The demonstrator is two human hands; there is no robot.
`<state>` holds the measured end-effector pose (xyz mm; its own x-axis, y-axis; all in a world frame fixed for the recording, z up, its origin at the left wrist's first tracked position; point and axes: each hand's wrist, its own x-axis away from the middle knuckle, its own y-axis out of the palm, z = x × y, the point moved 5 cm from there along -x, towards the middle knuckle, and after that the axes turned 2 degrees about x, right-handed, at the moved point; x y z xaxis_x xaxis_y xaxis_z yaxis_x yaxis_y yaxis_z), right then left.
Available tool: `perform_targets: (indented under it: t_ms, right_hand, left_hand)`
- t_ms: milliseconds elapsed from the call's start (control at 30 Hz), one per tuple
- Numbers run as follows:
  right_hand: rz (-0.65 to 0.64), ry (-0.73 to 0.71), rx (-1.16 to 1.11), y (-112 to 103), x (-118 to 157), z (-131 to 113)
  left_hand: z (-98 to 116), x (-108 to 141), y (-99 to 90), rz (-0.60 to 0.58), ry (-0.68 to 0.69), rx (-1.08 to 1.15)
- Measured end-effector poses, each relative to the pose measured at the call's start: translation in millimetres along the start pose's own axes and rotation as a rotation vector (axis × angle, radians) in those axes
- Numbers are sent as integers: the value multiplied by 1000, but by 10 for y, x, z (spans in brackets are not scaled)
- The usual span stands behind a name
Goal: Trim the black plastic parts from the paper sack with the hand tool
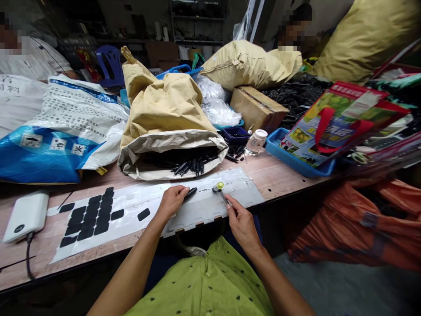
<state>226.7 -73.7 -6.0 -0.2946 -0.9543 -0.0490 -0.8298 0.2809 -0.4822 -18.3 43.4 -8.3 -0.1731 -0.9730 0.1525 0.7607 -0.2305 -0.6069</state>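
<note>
My left hand is closed around a slim black pen-like tube, held low over the grey board at the table's front edge. A small hammer is in my closed right hand, gripped by its thin handle. Its head has a dark grey part and a yellow-green part, and is just above or on the board; I cannot tell which. Beyond both hands lies the open mouth of a paper sack, with several black tubes spilling toward its rim.
Black rounded patches lie on a white sheet at left, near a white power bank. Right of the sack stand a clear jar, a carton and a blue tray holding a colourful bag. Two people are beyond.
</note>
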Motion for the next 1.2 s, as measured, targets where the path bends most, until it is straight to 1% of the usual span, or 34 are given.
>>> perform_targets:
  t_ms: [67, 233, 400, 533, 700, 900, 1000, 1067, 1200]
  right_hand:
    - [1, -5, 0, 0, 6, -3]
    - [-5, -9, 15, 8, 27, -22]
    - [-19, -21, 25, 25, 52, -66]
    - [-27, -42, 5, 47, 68, -142]
    - [-88, -124, 2, 133, 88, -333]
    - [-136, -304, 89, 314, 136, -540]
    - [-180, -338, 198, 406, 167, -560]
    - [-198, -341, 273, 430, 177, -555]
    - [-151, -354, 319, 373, 175, -542]
  left_hand:
    - [4, 13, 8, 15, 26, -14]
    - [32, 123, 81, 105, 197, -118]
    - [-1, 220, 133, 167, 295, -102]
    - [-11, 241, 126, 215, 256, -206]
    - [36, 203, 141, 147, 196, -209]
    - [41, 189, 131, 118, 185, -193]
    - [32, 194, 133, 119, 193, -199]
    - [27, 195, 138, 120, 197, -202]
    - [21, 192, 144, 121, 211, -186]
